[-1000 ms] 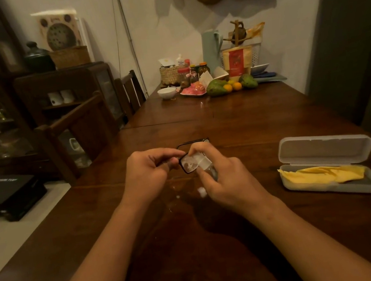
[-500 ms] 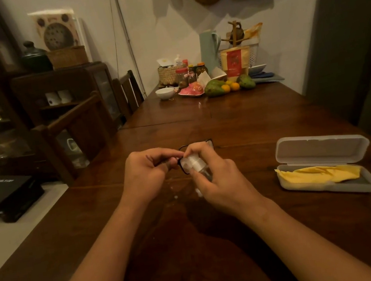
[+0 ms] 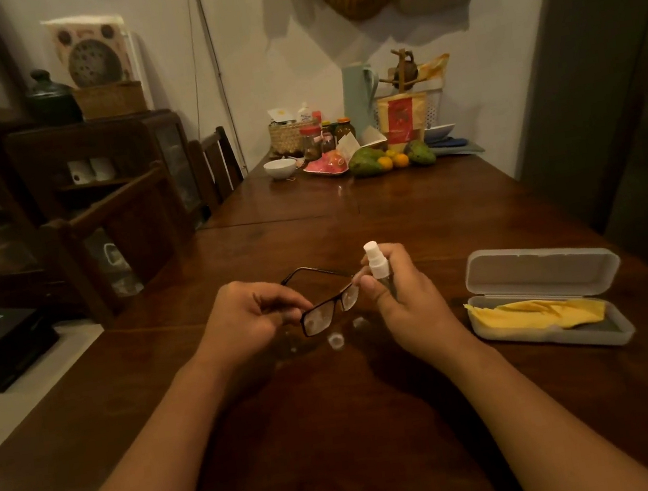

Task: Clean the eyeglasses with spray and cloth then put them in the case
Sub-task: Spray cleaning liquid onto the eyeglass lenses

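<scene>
Case (image 3: 546, 297) open right of hands; cap (image 3: 335, 340) beneath eyeglasses (image 3: 329, 307).

The right hand (image 3: 401, 301) has drawn the spray bottle (image 3: 380, 274) back from the eyeglasses (image 3: 329, 307), now upright beside their right lens; both misted lenses, covered a second ago, face the camera.

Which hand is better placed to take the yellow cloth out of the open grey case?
Right. The right hand, though holding the small spray bottle, is nearer the yellow cloth in the open grey case; the left hand holds the black-framed eyeglasses.
</scene>
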